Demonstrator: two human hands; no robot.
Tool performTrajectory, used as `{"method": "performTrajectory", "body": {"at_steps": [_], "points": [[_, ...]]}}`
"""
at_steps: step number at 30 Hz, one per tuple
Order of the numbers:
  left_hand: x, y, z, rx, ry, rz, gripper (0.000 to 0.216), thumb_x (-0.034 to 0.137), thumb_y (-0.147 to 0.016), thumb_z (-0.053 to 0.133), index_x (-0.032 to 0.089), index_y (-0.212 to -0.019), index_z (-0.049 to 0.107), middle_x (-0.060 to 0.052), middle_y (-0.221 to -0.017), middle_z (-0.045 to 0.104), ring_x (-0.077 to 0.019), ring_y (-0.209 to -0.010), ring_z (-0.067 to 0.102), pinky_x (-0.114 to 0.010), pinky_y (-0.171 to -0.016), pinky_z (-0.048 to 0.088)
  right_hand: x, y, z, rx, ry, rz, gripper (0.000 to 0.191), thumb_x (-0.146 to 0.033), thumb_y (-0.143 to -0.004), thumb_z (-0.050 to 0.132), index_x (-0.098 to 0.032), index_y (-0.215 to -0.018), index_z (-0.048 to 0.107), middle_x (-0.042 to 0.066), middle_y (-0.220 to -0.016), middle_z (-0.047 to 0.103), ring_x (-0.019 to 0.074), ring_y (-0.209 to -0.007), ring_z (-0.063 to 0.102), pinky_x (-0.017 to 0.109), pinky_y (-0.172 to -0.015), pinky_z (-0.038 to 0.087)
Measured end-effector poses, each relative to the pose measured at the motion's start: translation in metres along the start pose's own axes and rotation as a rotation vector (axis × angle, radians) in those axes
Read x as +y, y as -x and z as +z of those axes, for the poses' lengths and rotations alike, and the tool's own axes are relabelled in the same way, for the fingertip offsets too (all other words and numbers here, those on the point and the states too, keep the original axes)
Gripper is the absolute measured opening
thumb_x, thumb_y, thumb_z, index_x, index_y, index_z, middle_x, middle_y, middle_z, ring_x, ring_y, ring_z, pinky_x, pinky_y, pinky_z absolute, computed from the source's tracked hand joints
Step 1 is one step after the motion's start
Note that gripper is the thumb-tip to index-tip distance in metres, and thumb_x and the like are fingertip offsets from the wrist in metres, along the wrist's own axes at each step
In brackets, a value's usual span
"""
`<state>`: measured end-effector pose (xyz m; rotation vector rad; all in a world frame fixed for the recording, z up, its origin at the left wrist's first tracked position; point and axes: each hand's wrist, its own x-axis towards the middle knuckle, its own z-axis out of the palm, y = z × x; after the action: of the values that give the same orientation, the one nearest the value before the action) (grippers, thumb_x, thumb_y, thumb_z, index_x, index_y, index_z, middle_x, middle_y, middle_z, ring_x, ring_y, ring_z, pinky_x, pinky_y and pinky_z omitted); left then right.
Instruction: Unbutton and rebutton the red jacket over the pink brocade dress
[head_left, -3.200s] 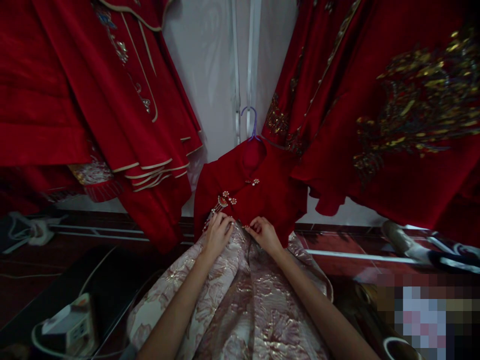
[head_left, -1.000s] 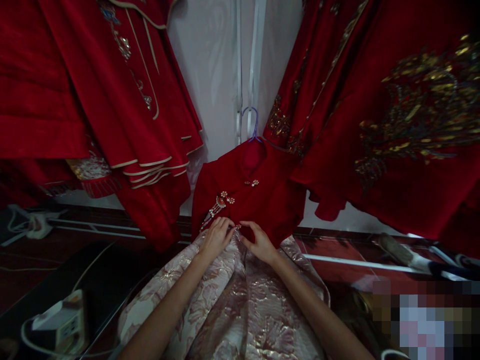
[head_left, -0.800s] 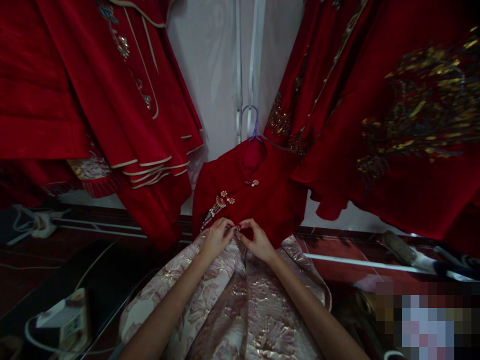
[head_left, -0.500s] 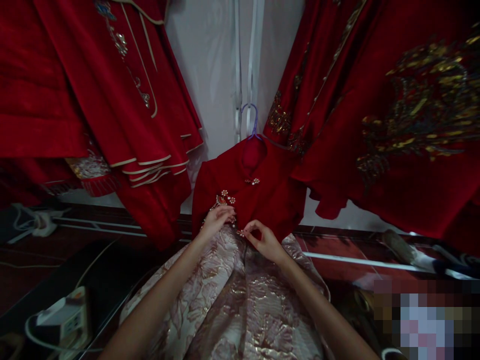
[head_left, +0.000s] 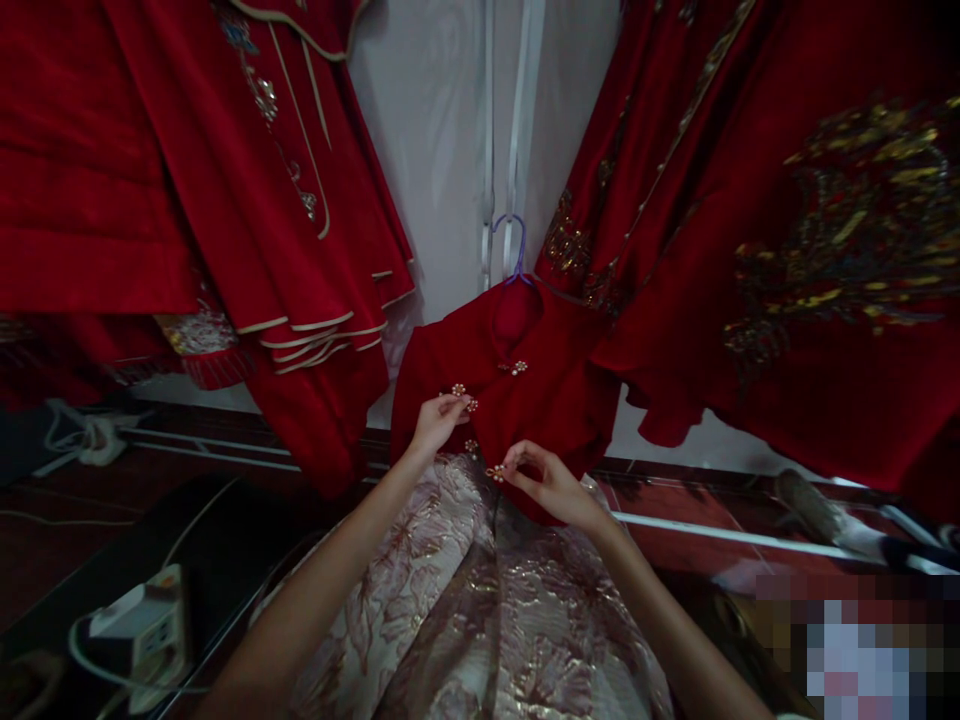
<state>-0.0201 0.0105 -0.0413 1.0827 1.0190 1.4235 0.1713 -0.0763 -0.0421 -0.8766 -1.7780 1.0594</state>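
Note:
A small red jacket (head_left: 551, 375) hangs on a purple hanger (head_left: 516, 245) over a pale brocade skirt (head_left: 487, 620). Pearl clasps (head_left: 517, 368) run down the jacket's slanted front. My left hand (head_left: 436, 420) is closed on the jacket's front by the upper pearl clasp (head_left: 459, 392), covering the tassel there. My right hand (head_left: 547, 480) pinches a small pearl clasp (head_left: 496, 472) at the jacket's lower edge, fingers curled.
Large red embroidered robes hang at the left (head_left: 187, 200) and right (head_left: 787, 220), with a white wall (head_left: 450, 150) between. A white power strip with cord (head_left: 139, 635) lies at the lower left. A brush-like tool (head_left: 810, 505) lies on the floor at right.
My left hand has moved up from the skirt's waist to the upper pearl clasp. My right hand shifted slightly right and now pinches the lower clasp. The view has tilted a little.

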Motion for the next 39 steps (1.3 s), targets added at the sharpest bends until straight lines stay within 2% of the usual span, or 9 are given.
{"method": "performTrajectory", "body": {"at_steps": [4, 9, 12, 17, 19, 23, 28, 33, 39], "points": [[0.003, 0.0, 0.003, 0.031, -0.059, -0.026, 0.024, 0.03, -0.064, 0.074, 0.011, -0.073, 0.063, -0.004, -0.072, 0.067, -0.009, -0.057, 0.059, -0.023, -0.055, 0.052, -0.001, 0.001, -0.001, -0.009, -0.011, 0.0, 0.018, -0.035, -0.081, 0.059, -0.018, -0.082, 0.053, 0.002, -0.083, 0.058, 0.0136, -0.08, 0.055, 0.029, -0.079, 0.042], [0.015, -0.004, 0.016, -0.178, -0.246, -0.108, 0.028, 0.038, -0.071, 0.066, 0.012, -0.081, 0.064, -0.003, -0.071, 0.064, -0.0088, -0.051, 0.055, -0.023, -0.048, 0.049, -0.006, 0.005, -0.015, -0.142, 0.01, 0.05, 0.02, -0.035, -0.08, 0.062, -0.017, -0.081, 0.053, 0.001, -0.079, 0.056, 0.0129, -0.076, 0.053, 0.028, -0.075, 0.042], [0.025, -0.01, 0.027, -0.228, -0.4, 0.156, 0.021, 0.033, -0.075, 0.063, 0.013, -0.082, 0.064, -0.003, -0.072, 0.064, -0.0098, -0.061, 0.057, -0.021, -0.055, 0.047, -0.015, 0.009, -0.027, -0.248, -0.02, 0.098, 0.019, -0.033, -0.08, 0.062, -0.016, -0.08, 0.052, 0.001, -0.079, 0.054, 0.012, -0.075, 0.052, 0.027, -0.073, 0.042], [0.05, -0.012, 0.05, -0.271, -0.802, 0.677, 0.027, 0.028, -0.079, 0.058, 0.021, -0.105, 0.059, -0.004, -0.1, 0.058, -0.0126, -0.082, 0.055, -0.025, -0.07, 0.048, -0.038, 0.015, -0.037, -0.333, -0.073, 0.128, 0.02, -0.031, -0.079, 0.063, -0.016, -0.081, 0.051, 0.001, -0.081, 0.053, 0.0111, -0.076, 0.051, 0.026, -0.073, 0.041], [0.061, -0.012, 0.059, -0.268, -1.034, 0.804, 0.028, 0.028, -0.079, 0.058, 0.022, -0.107, 0.059, -0.006, -0.104, 0.053, -0.0169, -0.092, 0.051, -0.029, -0.074, 0.048, -0.044, 0.017, -0.038, -0.373, -0.09, 0.124, 0.02, -0.031, -0.079, 0.064, -0.016, -0.082, 0.051, 0.001, -0.082, 0.053, 0.0111, -0.077, 0.051, 0.026, -0.073, 0.041], [0.079, -0.021, 0.068, -0.358, -1.359, 0.922, 0.017, 0.028, -0.082, 0.053, 0.018, -0.087, 0.065, -0.009, -0.098, 0.051, -0.0209, -0.096, 0.046, -0.033, -0.079, 0.044, -0.046, 0.018, -0.039, -0.407, -0.101, 0.119, 0.019, -0.03, -0.079, 0.064, -0.016, -0.083, 0.051, 0.001, -0.082, 0.054, 0.011, -0.078, 0.052, 0.026, -0.073, 0.041], [0.097, -0.032, 0.061, -0.507, -1.362, 0.946, 0.023, 0.037, -0.084, 0.052, 0.022, -0.091, 0.069, -0.006, -0.102, 0.056, -0.0206, -0.098, 0.045, -0.036, -0.083, 0.038, -0.036, 0.017, -0.035, -0.347, -0.069, 0.12, 0.018, -0.029, -0.078, 0.063, -0.016, -0.08, 0.051, 0.0, -0.079, 0.053, 0.0101, -0.072, 0.05, 0.026, -0.07, 0.04], [0.101, -0.036, 0.052, -0.545, -1.267, 0.893, 0.02, 0.039, -0.08, 0.06, 0.029, -0.094, 0.07, -0.002, -0.114, 0.06, -0.0208, -0.106, 0.045, -0.04, -0.09, 0.031, -0.032, 0.018, -0.034, -0.343, -0.049, 0.135, 0.019, -0.03, -0.078, 0.063, -0.016, -0.08, 0.05, 0.0, -0.078, 0.053, 0.0103, -0.073, 0.05, 0.026, -0.071, 0.041], [0.096, -0.048, 0.056, -0.509, -1.101, 0.835, 0.016, 0.035, -0.074, 0.067, 0.033, -0.089, 0.071, 0.0, -0.096, 0.07, -0.0182, -0.102, 0.055, -0.047, -0.104, 0.018, -0.028, 0.017, -0.034, -0.315, -0.029, 0.138, 0.02, -0.033, -0.078, 0.062, -0.018, -0.079, 0.05, 0.0, -0.077, 0.053, 0.0109, -0.072, 0.05, 0.027, -0.07, 0.043]]}}
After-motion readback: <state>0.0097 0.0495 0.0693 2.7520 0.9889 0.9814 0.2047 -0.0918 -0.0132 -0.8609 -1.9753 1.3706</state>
